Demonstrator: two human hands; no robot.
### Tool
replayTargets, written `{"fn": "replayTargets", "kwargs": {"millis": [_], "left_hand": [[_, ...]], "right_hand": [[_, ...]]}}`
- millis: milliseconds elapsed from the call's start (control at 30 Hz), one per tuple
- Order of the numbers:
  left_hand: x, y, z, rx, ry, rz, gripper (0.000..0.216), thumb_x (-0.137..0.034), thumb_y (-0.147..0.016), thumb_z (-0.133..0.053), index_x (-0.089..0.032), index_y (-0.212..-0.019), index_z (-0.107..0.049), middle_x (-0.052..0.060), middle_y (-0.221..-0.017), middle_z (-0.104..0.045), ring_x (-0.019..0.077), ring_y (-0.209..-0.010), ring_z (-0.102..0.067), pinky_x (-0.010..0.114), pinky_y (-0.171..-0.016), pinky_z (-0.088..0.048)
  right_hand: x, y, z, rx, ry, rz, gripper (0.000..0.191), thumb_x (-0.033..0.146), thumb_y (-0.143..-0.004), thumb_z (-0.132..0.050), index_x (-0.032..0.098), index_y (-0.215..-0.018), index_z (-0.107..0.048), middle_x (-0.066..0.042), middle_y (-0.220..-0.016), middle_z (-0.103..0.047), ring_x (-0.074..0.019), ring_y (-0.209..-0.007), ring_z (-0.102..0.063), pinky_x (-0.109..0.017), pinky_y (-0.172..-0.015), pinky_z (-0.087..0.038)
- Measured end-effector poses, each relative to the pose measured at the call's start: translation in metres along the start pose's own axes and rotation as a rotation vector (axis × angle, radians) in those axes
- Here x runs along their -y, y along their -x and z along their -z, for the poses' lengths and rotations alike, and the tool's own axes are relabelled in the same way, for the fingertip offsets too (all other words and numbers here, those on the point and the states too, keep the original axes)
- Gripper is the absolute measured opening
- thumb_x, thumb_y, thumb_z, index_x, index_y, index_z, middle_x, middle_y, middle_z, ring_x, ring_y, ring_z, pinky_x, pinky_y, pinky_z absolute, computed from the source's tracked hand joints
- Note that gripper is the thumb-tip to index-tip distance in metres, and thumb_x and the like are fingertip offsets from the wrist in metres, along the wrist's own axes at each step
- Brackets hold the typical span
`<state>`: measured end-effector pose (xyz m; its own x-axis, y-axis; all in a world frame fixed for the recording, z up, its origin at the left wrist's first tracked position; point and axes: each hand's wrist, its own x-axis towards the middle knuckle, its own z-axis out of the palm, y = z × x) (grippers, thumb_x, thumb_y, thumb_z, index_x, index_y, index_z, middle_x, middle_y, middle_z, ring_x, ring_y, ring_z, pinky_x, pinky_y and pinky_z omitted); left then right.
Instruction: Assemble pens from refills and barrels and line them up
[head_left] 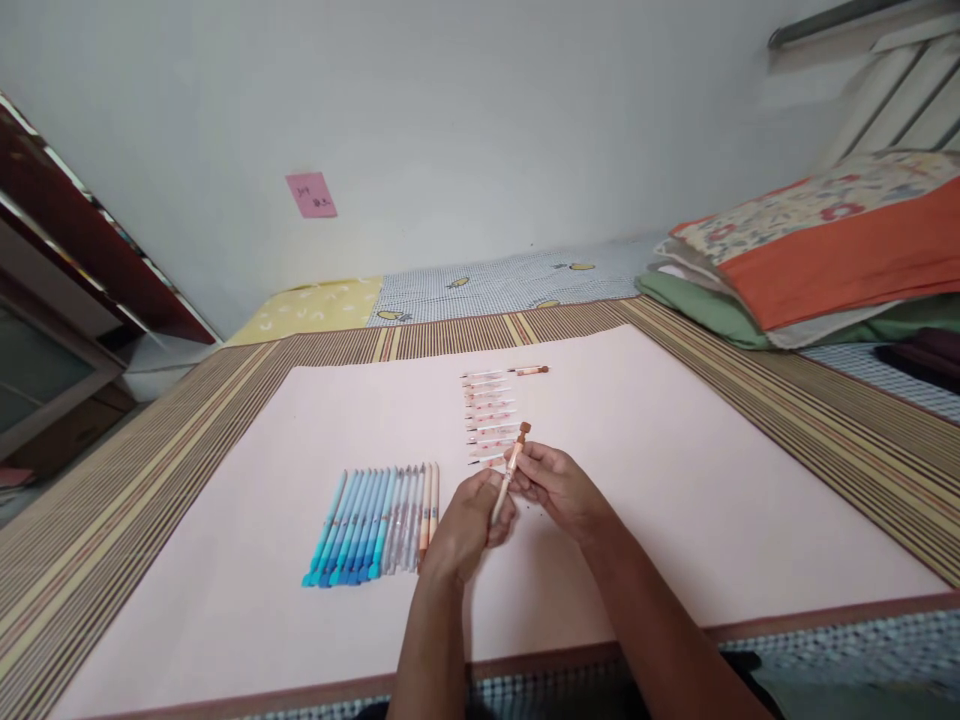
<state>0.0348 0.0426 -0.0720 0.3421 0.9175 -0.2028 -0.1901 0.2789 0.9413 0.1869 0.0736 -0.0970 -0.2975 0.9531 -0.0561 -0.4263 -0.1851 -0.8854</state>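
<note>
In the middle of the head view I hold a peach-coloured pen (506, 482) with a brown block-shaped top, tilted upward. My left hand (466, 522) is closed round its lower part. The fingers of my right hand (561, 488) pinch it near the upper end. Left of my hands lies a row of pens: several blue pens (352, 525), clear parts (403, 520) and peach barrels (430, 500), the last partly behind my left hand. Beyond my hands is a column of slim, pointed pen parts (489, 405), with a brown-ended piece (532, 370) at its top right.
A pale pink sheet (660, 540) lies under everything on a striped mat (750, 390). Folded bedding (832, 260) is stacked at the right, near the wall (480, 120). A pink note (312, 195) sticks to that wall. Small dark specks lie beside my hands.
</note>
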Motion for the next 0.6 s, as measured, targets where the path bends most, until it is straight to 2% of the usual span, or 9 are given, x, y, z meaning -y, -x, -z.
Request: {"fn": "replayTargets", "kwargs": {"millis": [167,367,467,600], "left_hand": [[0.002,-0.001,-0.002,0.027,0.073,-0.007,0.045,-0.061,-0.084,-0.061,-0.017,-0.086,-0.051,-0.007,-0.055,-0.044,0.0044,-0.041,-0.024,0.023,-0.044,-0.014],[0.006,-0.004,-0.007,-0.012,0.022,-0.058,0.041,-0.058,-0.087,-0.062,-0.018,-0.085,-0.051,-0.01,-0.051,-0.039,0.0051,-0.042,-0.023,0.023,-0.044,-0.015],[0.006,-0.005,-0.007,0.0,0.043,-0.059,0.041,-0.058,-0.087,-0.061,-0.018,-0.082,-0.05,-0.009,-0.05,-0.039,0.0053,-0.043,-0.022,0.023,-0.045,-0.014],[0.007,-0.005,-0.008,0.031,0.093,-0.059,0.04,-0.055,-0.088,-0.061,-0.018,-0.081,-0.05,-0.008,-0.051,-0.041,0.0052,-0.043,-0.023,0.023,-0.046,-0.015]], "right_hand": [[0.001,0.0,0.0,0.002,0.087,0.025,0.038,0.053,-0.079,-0.076,0.017,-0.082,-0.061,0.004,-0.059,-0.046,-0.0095,-0.056,-0.043,-0.024,-0.051,-0.024],[0.0,-0.001,-0.002,-0.066,0.159,0.078,0.039,0.052,-0.078,-0.076,0.018,-0.079,-0.058,0.005,-0.056,-0.051,-0.0073,-0.049,-0.036,-0.024,-0.05,-0.023],[0.004,0.0,0.0,-0.037,0.204,0.084,0.034,0.049,-0.081,-0.075,0.018,-0.079,-0.06,0.004,-0.057,-0.054,-0.0079,-0.05,-0.038,-0.025,-0.051,-0.025],[0.011,0.004,0.005,0.046,0.282,0.034,0.031,0.045,-0.081,-0.075,0.016,-0.09,-0.067,0.001,-0.067,-0.058,-0.0092,-0.056,-0.041,-0.026,-0.055,-0.028]]}}
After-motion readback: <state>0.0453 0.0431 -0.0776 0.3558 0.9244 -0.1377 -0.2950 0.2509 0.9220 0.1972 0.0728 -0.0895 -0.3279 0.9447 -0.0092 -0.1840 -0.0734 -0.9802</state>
